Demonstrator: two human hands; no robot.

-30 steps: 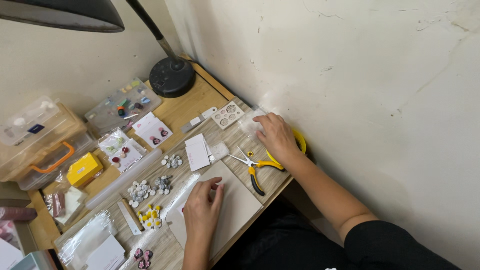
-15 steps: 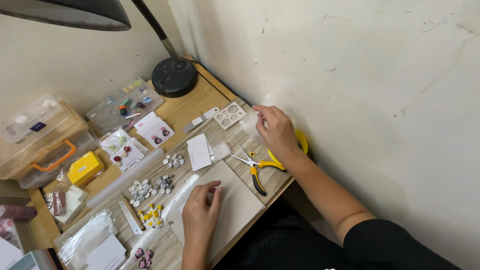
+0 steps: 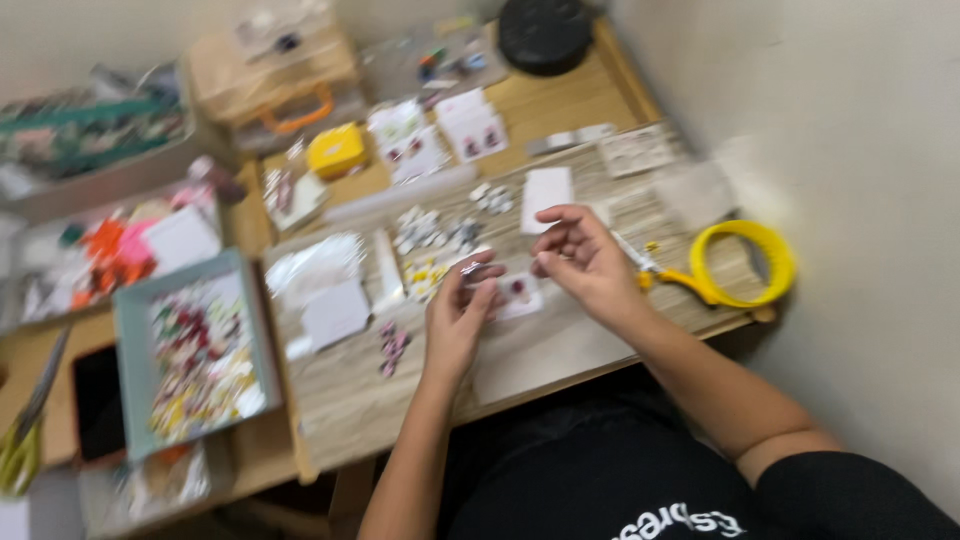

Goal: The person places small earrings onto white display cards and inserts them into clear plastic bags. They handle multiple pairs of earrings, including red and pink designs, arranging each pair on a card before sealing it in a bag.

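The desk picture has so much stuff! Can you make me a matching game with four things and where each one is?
Things:
1. yellow ring
2. small yellow box
3. tray of colourful bits
4. round black lamp base

Places:
a. far edge of the desk, top of the picture
b. right end of the desk, near the wall
c. left of the hands, near the front edge
d. behind the white cards, beside the orange-handled case

Pairs: 1-b, 2-d, 3-c, 4-a
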